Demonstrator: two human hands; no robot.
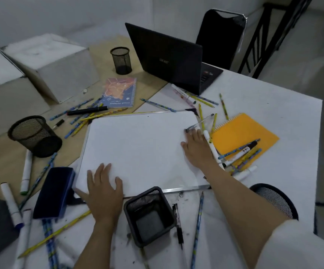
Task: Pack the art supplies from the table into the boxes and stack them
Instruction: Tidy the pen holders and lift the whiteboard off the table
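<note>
1. Right now both hands lie flat on the whiteboard (pixel 138 148), which rests in the middle of the surface (pixel 273 105).
2. The left hand (pixel 103 189) has its fingers spread and presses on the board's near edge, holding nothing.
3. The right hand (pixel 196 148) lies open near the board's right edge, fingers straight; its fingertips are just beside a clear pen (pixel 198 124).
4. A blue eraser (pixel 54 193) sits just left of the board, touching its near left corner.
5. Three black mesh pen cups stand about: a square one (pixel 149 214) at the near edge, a round one (pixel 35 135) to the left, another round one (pixel 121 60) farther back.
6. Pencils and markers lie scattered round the board; several rest on an orange notebook (pixel 242 133) to the right.
7. A blue notebook (pixel 120 93) lies beyond the board, near a black laptop (pixel 169 59).
8. White boxes (pixel 46 63) stand at the far left.
</note>
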